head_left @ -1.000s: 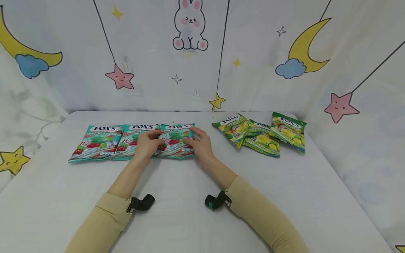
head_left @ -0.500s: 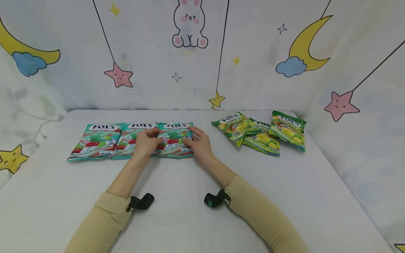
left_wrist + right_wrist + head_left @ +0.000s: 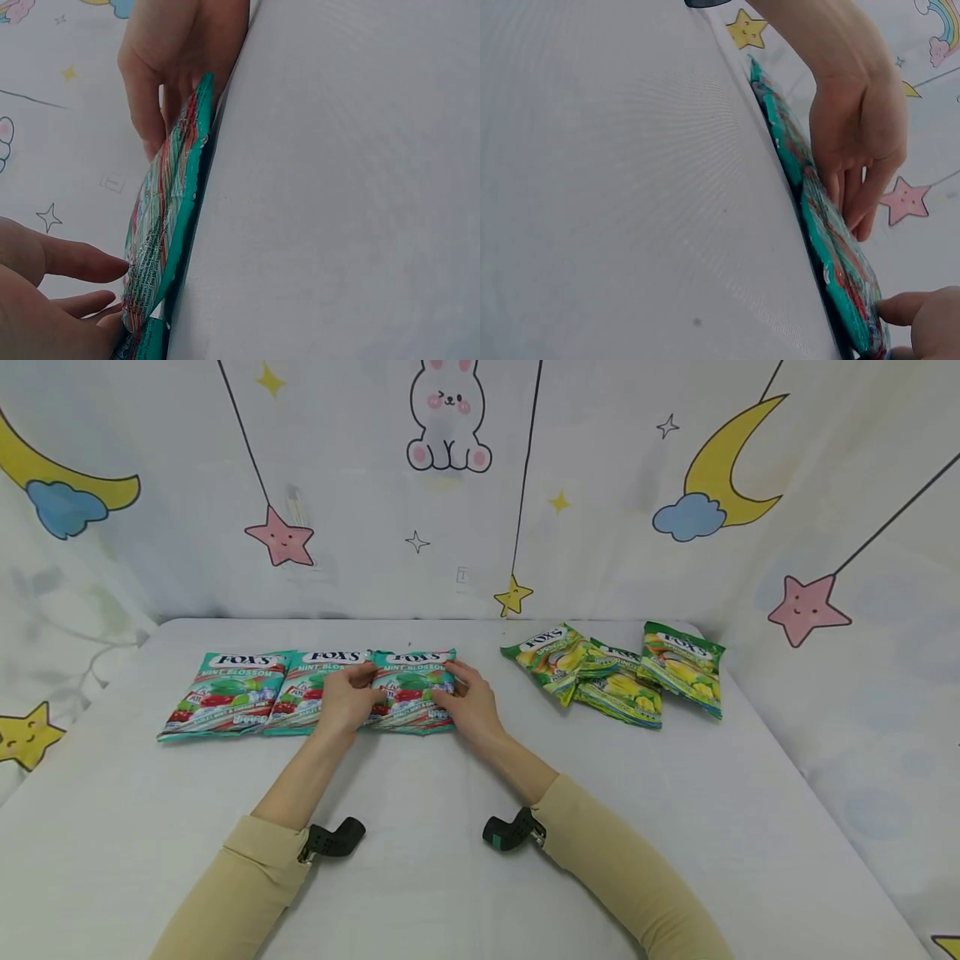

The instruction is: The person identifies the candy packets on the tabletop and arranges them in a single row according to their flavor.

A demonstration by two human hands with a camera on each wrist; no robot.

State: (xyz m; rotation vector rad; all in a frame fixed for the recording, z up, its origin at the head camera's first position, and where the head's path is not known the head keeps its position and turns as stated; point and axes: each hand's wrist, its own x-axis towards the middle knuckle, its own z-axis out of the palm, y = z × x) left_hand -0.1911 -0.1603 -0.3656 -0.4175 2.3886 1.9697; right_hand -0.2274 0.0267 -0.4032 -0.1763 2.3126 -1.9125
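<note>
Three teal FOX'S Mint Blossom candy bags lie side by side in a row on the white table. At the row's right end is the third candy bag [image 3: 411, 683], which both hands hold by its sides. My left hand [image 3: 341, 702] grips its left edge, thumb on the printed face, and covers part of the middle candy bag [image 3: 303, 693]. On the opposite edge, my right hand [image 3: 476, 708] has its thumb on the face and fingers at the side. The left candy bag [image 3: 228, 693] is untouched. In the left wrist view, the held bag [image 3: 161, 202] appears edge-on, low against the tabletop.
Three green and yellow FOX'S candy bags lie at the back right; the left one [image 3: 553, 662] and the right one [image 3: 686, 668] partly overlap the middle one [image 3: 622, 700]. A patterned curtain [image 3: 600, 460] hangs behind the table [image 3: 420, 860].
The held bag has shifted very slightly left toward the middle bag, its top edge straighter. Both hands keep nearly the same place; the head view has tilted a little.
</note>
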